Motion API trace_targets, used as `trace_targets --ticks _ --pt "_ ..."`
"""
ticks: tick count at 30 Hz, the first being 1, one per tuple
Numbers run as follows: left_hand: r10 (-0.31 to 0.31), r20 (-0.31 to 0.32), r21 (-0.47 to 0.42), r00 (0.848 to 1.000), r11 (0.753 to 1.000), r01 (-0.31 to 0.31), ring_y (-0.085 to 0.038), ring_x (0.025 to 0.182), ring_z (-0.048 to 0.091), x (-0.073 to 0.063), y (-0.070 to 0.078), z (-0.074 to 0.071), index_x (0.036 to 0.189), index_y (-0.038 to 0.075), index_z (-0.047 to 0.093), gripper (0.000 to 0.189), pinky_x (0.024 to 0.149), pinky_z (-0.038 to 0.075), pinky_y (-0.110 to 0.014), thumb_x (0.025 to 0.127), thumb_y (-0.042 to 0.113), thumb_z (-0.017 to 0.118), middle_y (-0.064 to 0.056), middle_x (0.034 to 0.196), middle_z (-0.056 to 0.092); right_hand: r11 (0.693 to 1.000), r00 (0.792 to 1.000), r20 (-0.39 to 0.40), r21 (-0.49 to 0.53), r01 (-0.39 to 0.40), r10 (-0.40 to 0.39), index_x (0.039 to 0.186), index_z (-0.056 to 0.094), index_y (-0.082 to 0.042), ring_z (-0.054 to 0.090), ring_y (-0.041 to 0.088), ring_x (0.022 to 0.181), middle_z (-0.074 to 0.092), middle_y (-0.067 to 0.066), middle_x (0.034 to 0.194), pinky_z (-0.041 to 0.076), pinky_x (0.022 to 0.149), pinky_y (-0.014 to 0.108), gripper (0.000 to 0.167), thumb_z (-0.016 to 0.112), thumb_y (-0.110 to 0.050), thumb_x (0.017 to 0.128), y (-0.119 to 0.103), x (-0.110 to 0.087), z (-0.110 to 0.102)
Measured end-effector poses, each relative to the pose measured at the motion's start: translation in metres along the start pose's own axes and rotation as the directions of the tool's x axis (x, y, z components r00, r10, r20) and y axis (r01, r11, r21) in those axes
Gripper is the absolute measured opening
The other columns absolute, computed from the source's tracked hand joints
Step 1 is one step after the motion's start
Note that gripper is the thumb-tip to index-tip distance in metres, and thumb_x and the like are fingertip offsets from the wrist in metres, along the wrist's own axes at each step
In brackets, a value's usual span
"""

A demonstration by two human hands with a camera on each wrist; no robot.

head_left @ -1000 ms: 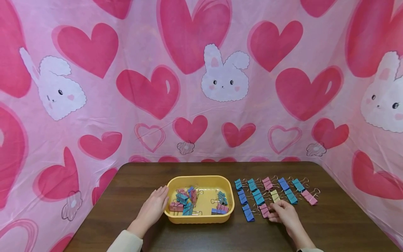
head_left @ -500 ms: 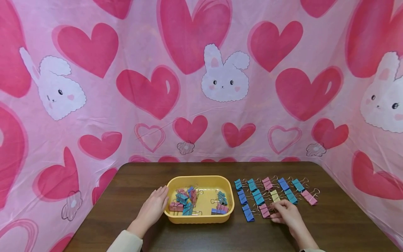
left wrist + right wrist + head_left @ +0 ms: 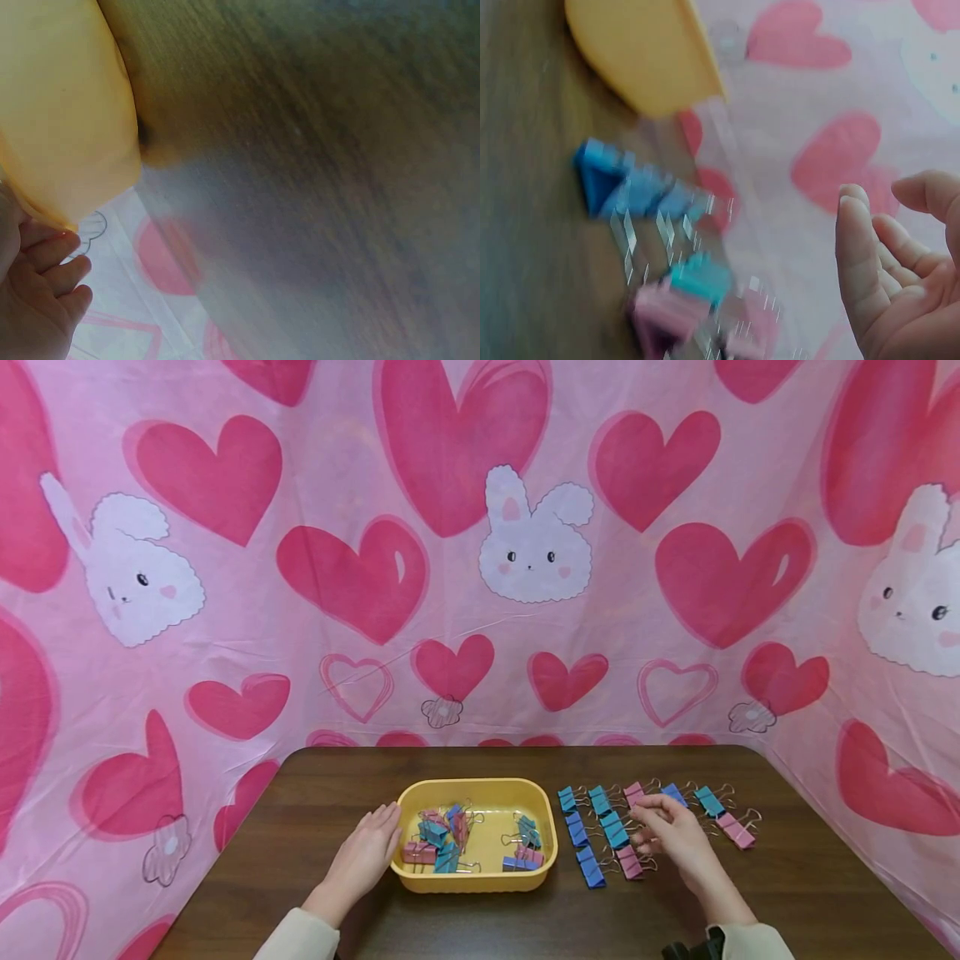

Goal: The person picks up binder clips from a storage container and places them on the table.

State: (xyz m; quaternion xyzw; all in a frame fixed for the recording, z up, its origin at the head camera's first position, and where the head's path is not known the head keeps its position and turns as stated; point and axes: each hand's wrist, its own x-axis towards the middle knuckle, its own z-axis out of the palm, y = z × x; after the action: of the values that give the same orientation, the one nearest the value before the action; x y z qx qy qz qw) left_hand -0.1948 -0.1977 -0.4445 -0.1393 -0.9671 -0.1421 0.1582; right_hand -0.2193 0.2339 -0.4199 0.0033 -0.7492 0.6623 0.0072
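My left hand (image 3: pixel 363 852) rests against the left side of a yellow plastic bin (image 3: pixel 472 883), its fingers fairly straight along the rim. Inside the bin lie a pile of pink, teal and blue binder clips (image 3: pixel 432 832) and a smaller group (image 3: pixel 522 864) at the right. My right hand (image 3: pixel 678 847) hovers over the rows of binder clips right of the bin. Thumb and index finger stand apart with nothing between them in the right wrist view. A pink binder clip (image 3: pixel 630 862) lies just left of this hand, which hides some clips behind it.
Blue clips (image 3: pixel 590 867) and teal clips (image 3: pixel 615 830) form columns on the dark wooden table (image 3: pixel 465 931). Farther right lie a teal clip (image 3: pixel 709 802) and a pink clip (image 3: pixel 737 831). A pink heart-patterned cloth (image 3: pixel 450 610) surrounds the table's back and sides.
My right hand has let go of the pink binder clip at the front of its column and risen up and away over the rows. The left hand and bin have stayed put.
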Motion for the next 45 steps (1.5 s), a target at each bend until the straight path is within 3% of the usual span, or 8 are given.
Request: trace_targets --ticks 6,12,20,25,32,36,41,45 --pt "0.008 -0.020 -0.001 1.000 1.000 -0.008 -0.037 0.116 0.048 0.000 0.000 0.000 0.119 -0.009 0.057 0.036 0.101 0.032 -0.047 0.089 0.012 0.059 -0.022 0.124 0.053 0.998 0.985 0.166 -0.041 0.055 -0.048 0.110 0.048 0.009 0.062 0.027 0.065 0.061 0.009 0.086 0.055 0.057 0.036 0.028 0.055 -0.012 0.092 -0.025 0.004 0.034" --pt "-0.006 0.000 -0.009 1.000 1.000 0.006 -0.037 0.118 0.047 0.001 0.001 0.000 0.121 -0.009 0.055 0.039 0.102 0.031 -0.048 0.089 0.013 0.059 -0.022 0.125 0.053 0.989 0.935 0.333 -0.034 0.145 -0.125 0.108 0.049 0.011 0.062 0.027 0.064 0.057 0.013 0.085 0.055 0.054 0.037 0.027 0.057 -0.008 0.091 -0.029 0.008 0.066" --pt "-0.034 0.035 -0.016 0.999 0.999 0.034 -0.036 0.120 0.045 0.002 0.002 -0.001 0.123 -0.007 0.054 0.041 0.103 0.030 -0.047 0.090 0.016 0.058 -0.021 0.127 0.051 0.987 0.859 0.506 -0.081 0.136 -0.077 0.105 0.050 0.011 0.061 0.029 0.063 0.056 0.015 0.086 0.055 0.054 0.041 0.029 0.062 -0.009 0.087 -0.022 0.009 0.098" --pt "-0.054 0.057 -0.025 0.997 0.998 0.055 -0.035 0.122 0.043 0.003 0.002 0.000 0.126 -0.006 0.052 0.043 0.103 0.029 -0.047 0.090 0.018 0.058 -0.020 0.130 0.050 0.984 0.833 0.552 -0.124 0.125 -0.036 0.103 0.051 0.012 0.059 0.022 0.061 0.057 0.011 0.081 0.054 0.050 0.033 0.026 0.061 -0.003 0.084 -0.018 0.010 0.110" --pt "-0.053 0.050 -0.023 0.997 0.998 0.054 -0.036 0.121 0.043 0.002 0.002 -0.001 0.125 -0.006 0.053 0.043 0.103 0.030 -0.047 0.090 0.017 0.059 -0.020 0.129 0.050 0.970 0.822 0.568 -0.186 0.159 -0.025 0.098 0.051 0.010 0.059 0.021 0.056 0.065 0.014 0.076 0.050 0.040 0.028 0.023 0.063 -0.002 0.083 -0.016 0.012 0.119" --pt "-0.057 0.054 -0.027 0.997 0.998 0.059 -0.035 0.122 0.043 0.001 0.002 -0.002 0.126 -0.006 0.052 0.043 0.103 0.029 -0.047 0.090 0.018 0.058 -0.020 0.130 0.050 0.958 0.828 0.561 -0.234 0.167 -0.007 0.095 0.054 0.008 0.056 0.016 0.053 0.064 0.011 0.073 0.045 0.036 0.023 0.021 0.065 -0.004 0.082 -0.017 0.011 0.122" --pt "-0.059 0.055 -0.021 0.997 0.998 0.060 -0.035 0.122 0.043 0.001 0.001 -0.002 0.125 -0.006 0.053 0.043 0.103 0.030 -0.047 0.090 0.018 0.058 -0.020 0.129 0.050 0.920 0.832 0.555 -0.322 0.222 -0.007 0.090 0.060 0.004 0.048 0.010 0.047 0.060 0.001 0.069 0.041 0.034 0.021 0.017 0.068 -0.005 0.078 -0.018 0.010 0.129" --pt "-0.047 0.046 -0.012 0.998 0.999 0.048 -0.035 0.121 0.044 0.001 0.000 -0.001 0.124 -0.006 0.054 0.042 0.103 0.030 -0.047 0.090 0.017 0.058 -0.020 0.128 0.051 0.920 0.837 0.547 -0.333 0.204 0.013 0.090 0.062 0.002 0.046 0.010 0.047 0.058 0.001 0.068 0.041 0.035 0.021 0.015 0.067 -0.003 0.077 -0.018 0.008 0.133"
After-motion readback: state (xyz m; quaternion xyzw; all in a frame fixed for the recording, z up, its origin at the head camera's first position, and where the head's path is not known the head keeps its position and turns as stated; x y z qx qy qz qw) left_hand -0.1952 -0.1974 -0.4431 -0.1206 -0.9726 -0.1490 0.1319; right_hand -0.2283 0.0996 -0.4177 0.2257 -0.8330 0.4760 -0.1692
